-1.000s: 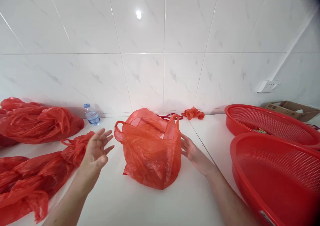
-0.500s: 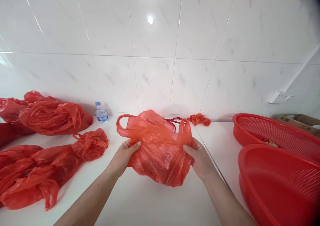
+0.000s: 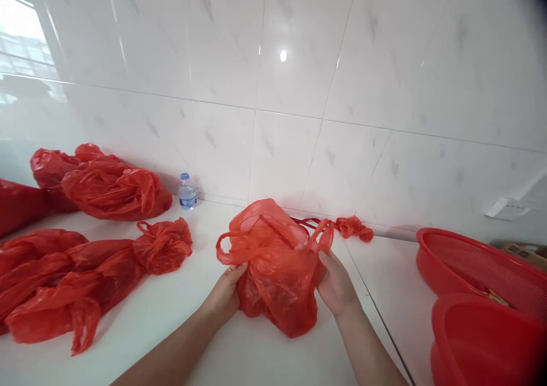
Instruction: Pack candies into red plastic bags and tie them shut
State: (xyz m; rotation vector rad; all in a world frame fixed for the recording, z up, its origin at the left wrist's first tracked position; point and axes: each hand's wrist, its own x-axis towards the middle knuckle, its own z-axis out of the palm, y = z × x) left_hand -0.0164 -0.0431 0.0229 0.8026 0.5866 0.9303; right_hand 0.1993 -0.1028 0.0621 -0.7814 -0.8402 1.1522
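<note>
A thin red plastic bag [image 3: 277,278] stands in the middle of the white table, its two loop handles up and its sides crumpled. My left hand [image 3: 228,292] grips the bag's left side below the left handle, thumb on the outside. On the other side, my right hand [image 3: 335,280] pinches the plastic just under the right handle. The fingertips of both hands are partly hidden by the bag. What the bag contains cannot be made out. Behind it lies a dark red strap [image 3: 310,222], partly covered.
Several filled red plastic bags [image 3: 115,189] lie on the left, one with a knotted top [image 3: 164,246]. A water bottle [image 3: 187,192] stands by the tiled wall. A crumpled red bag [image 3: 354,228] lies behind. Two red plastic baskets [image 3: 444,309] are at right, near a cardboard box [image 3: 523,254].
Both hands, first apart from or beside the bag, have closed on its sides. The bag is squeezed narrower and more crumpled. The view has tilted and turned left.
</note>
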